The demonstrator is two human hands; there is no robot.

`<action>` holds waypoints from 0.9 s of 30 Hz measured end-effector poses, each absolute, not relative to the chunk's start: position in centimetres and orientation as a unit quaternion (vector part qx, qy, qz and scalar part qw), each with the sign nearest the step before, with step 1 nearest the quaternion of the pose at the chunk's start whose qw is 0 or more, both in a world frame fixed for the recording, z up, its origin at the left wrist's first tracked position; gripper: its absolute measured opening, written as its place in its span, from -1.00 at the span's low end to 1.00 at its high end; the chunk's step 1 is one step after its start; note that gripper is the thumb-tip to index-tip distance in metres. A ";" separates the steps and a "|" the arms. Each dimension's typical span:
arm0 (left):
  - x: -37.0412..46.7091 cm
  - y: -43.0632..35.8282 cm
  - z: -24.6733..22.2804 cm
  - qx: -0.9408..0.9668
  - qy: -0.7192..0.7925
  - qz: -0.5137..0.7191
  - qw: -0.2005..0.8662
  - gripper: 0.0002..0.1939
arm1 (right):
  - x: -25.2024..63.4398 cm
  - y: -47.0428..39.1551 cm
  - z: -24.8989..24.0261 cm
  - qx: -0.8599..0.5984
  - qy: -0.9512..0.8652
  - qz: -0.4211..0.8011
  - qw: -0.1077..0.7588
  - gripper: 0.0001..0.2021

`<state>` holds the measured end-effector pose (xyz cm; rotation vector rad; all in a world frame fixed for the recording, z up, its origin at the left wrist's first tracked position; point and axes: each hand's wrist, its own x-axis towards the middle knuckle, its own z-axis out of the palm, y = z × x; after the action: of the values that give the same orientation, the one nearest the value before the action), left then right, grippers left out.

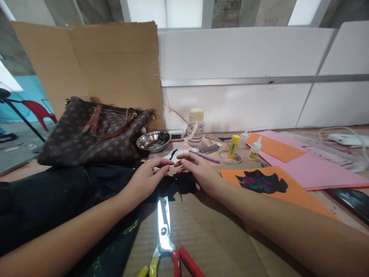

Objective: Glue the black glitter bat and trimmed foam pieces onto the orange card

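Observation:
My left hand [150, 175] and my right hand [201, 172] meet fingertip to fingertip over the cardboard. Thumb and fingers are pinched together on both, and whatever lies between them is too small to make out. Just beneath are cut scraps of black material [186, 184]. Closer to me, a pair of scissors [163, 231] with red and yellow handles lies with its blades pointing at the scraps. A larger black cloth [72, 188] spreads under and beyond my left forearm. Right of my right hand, a black cut-out with a shiny coloured pattern [261, 182] rests on orange sheet [302, 192].
A brown patterned handbag [112, 123] leans by a cardboard panel [115, 65]. Behind my hands stand a metal bowl [153, 141], a bottle [195, 129], a glue stick [233, 146] and a small glue bottle [255, 149]. Pink sheet [314, 169] and a phone [350, 202] lie right.

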<state>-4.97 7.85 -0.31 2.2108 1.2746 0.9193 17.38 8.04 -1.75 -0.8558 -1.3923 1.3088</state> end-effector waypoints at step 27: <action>-6.5 8.7 1.3 0.717 0.440 0.371 0.393 -0.68 | 17.9 6.5 -0.7 -0.368 -0.739 0.396 0.402 -0.34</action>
<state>-6.48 8.67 1.31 1.8205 1.1159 0.9409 17.85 6.53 -0.75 -0.9291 -1.8687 0.9996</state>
